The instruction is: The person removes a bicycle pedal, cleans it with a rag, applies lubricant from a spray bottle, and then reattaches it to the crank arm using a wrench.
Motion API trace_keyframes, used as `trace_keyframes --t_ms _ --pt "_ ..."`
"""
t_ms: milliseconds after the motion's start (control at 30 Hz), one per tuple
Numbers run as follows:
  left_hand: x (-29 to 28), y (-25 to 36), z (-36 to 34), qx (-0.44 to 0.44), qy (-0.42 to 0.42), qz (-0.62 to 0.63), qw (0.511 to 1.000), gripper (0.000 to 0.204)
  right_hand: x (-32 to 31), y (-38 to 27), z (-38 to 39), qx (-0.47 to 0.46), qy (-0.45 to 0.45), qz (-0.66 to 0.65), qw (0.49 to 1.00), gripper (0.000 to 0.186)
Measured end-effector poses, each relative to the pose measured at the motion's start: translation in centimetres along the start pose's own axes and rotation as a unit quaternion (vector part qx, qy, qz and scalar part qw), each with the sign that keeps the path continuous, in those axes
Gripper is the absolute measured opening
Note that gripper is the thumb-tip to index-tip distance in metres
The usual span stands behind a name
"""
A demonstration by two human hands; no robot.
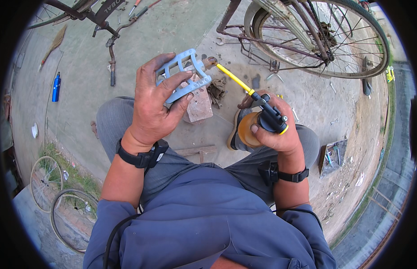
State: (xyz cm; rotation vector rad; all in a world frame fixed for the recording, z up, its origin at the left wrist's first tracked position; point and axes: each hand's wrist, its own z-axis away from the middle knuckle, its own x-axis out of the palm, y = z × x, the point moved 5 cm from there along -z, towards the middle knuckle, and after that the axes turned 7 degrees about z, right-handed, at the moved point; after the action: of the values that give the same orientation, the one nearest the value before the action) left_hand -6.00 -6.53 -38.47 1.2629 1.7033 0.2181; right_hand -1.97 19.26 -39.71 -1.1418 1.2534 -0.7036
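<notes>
My left hand (pixel 157 96) grips a light blue bicycle pedal (pixel 200 68) by its frame, fingers along one side and thumb underneath. A rusty spindle end (pixel 211 59) sticks out of the pedal's right side. In my right hand (pixel 280 123) is an oil can (pixel 248 128) with an amber body, a black pump head and a long yellow spout (pixel 233 76). The spout's tip is at the spindle end; whether they touch I cannot tell. Below the pedal lies a brick (pixel 200 106), with a crumpled dark rag (pixel 217 92) beside it.
Bicycle frames stand at the top left and top right, the right one with a wheel (pixel 381 45). A blue bottle (pixel 56 87) and a hand broom (pixel 54 45) are on the left. A tool tray (pixel 332 158) sits at right. Loose wheels (pixel 47 181) lie lower left. Wrenches (pixel 231 41) are scattered around.
</notes>
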Motion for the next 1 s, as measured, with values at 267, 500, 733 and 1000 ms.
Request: trace_keyframes --t_ms 267,500,733,1000 --pt "0.08 0.02 -0.06 -0.005 0.024 0.025 0.999 0.044 -0.03 -0.12 0.05 0.001 0.008 0.006 1.000 0.042" --pt "0.07 -0.13 -0.04 -0.021 0.016 0.035 0.999 0.045 -0.20 -0.38 -0.11 0.008 0.014 -0.001 1.000 0.042" --pt "0.19 -0.21 -0.01 -0.024 0.017 0.050 0.998 0.046 -0.11 -0.47 -0.06 0.009 0.001 0.016 1.000 0.041" --pt "0.29 -0.34 0.01 -0.029 0.016 0.073 0.997 0.043 0.11 -0.20 -0.20 -0.040 0.002 -0.002 0.999 0.042"
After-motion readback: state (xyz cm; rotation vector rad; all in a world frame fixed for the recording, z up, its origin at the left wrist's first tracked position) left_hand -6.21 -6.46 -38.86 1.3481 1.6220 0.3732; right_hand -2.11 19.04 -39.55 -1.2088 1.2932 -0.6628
